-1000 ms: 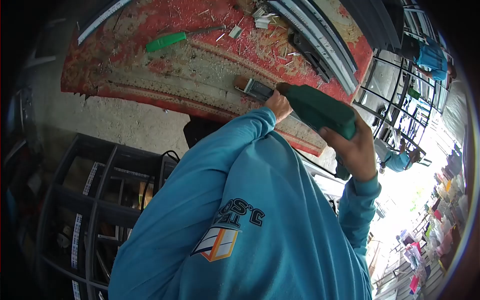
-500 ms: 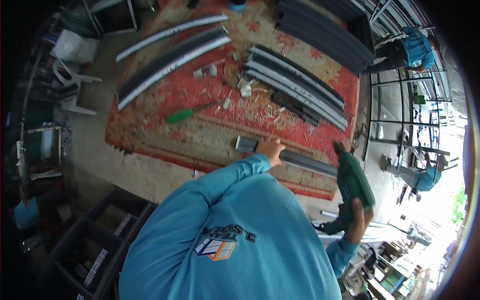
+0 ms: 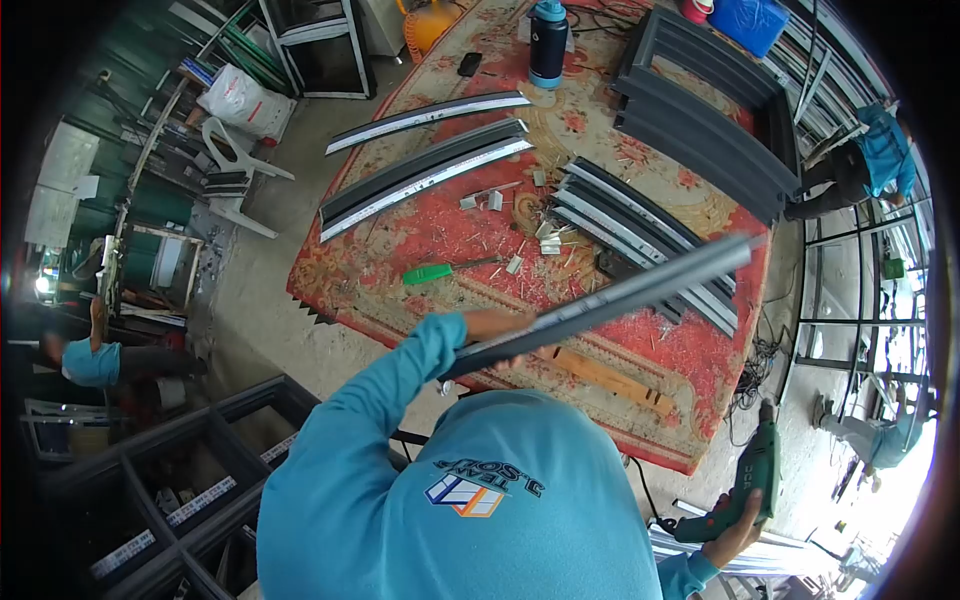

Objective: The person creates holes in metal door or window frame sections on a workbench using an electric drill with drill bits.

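My left hand (image 3: 497, 335) is closed around a dark grey metal profile (image 3: 630, 290). The profile is raised over the table and slants up to the right, slightly blurred. Low on the right, off the table's edge, my right hand (image 3: 738, 532) grips a green power drill (image 3: 758, 470) with its tip upward. Beneath the profile lies a wooden strip (image 3: 610, 380) on the patterned red cloth (image 3: 400, 325). A green-handled screwdriver (image 3: 428, 274) rests beyond my left hand. More profiles (image 3: 650, 235) lie side by side farther back, partly hidden by the held one.
Cut profiles (image 3: 425, 185) lie at left on the table, small offcuts (image 3: 548, 240) mid-table. A dark bottle (image 3: 548, 45), a phone (image 3: 469, 64) and dark frames (image 3: 690, 150) are at the back. Black frames (image 3: 190, 470) stand lower left. Co-workers are at both sides; a cable (image 3: 755, 370) hangs right.
My left hand has lifted the profile off the table and tilted it, uncovering the wooden strip. The drill in my right hand has moved down and away from the table. The view has shifted.
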`<action>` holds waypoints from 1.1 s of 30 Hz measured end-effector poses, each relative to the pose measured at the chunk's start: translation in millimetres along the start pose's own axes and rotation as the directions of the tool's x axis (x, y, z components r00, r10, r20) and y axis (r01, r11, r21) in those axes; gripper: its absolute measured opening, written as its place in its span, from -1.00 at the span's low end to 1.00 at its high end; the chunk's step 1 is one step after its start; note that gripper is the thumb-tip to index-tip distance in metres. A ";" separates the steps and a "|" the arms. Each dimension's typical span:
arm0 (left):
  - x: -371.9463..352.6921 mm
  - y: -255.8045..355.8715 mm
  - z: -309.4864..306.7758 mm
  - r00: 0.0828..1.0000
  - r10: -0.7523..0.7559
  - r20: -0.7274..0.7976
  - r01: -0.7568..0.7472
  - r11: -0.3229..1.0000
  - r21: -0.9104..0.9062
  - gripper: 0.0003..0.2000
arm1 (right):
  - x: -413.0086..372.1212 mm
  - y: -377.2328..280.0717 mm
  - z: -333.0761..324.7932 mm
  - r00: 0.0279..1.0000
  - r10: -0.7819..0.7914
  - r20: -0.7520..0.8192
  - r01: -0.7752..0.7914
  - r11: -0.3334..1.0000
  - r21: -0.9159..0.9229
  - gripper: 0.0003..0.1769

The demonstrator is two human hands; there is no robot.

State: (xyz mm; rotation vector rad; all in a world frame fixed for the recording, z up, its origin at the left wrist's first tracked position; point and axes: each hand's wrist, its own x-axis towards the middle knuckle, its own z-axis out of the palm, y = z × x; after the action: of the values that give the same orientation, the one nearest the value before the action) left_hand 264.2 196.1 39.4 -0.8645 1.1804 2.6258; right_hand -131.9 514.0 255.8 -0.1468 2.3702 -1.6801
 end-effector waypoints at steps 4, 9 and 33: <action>-62.4 10.2 -37.2 0.628 0.458 -0.629 -0.002 0.810 0.587 -0.26 | 2.0 29.7 16.9 0.995 0.022 0.101 -0.008 0.991 -0.136 -0.40; -147.5 13.4 -110.4 0.124 0.639 -0.759 0.321 0.698 0.640 -0.25 | -2.7 48.8 48.3 0.959 0.088 0.268 -0.031 0.977 -0.211 -0.48; -136.7 -36.9 -289.4 0.022 0.873 -0.488 0.697 0.337 0.634 -0.60 | -21.6 10.3 193.3 0.804 0.164 0.571 0.211 0.819 -0.533 -0.53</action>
State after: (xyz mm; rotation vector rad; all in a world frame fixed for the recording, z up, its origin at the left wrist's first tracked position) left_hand 519.2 27.0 -61.6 -2.2918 2.6117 -0.1209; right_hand -63.1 344.9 188.0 -0.7044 2.2559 -0.6779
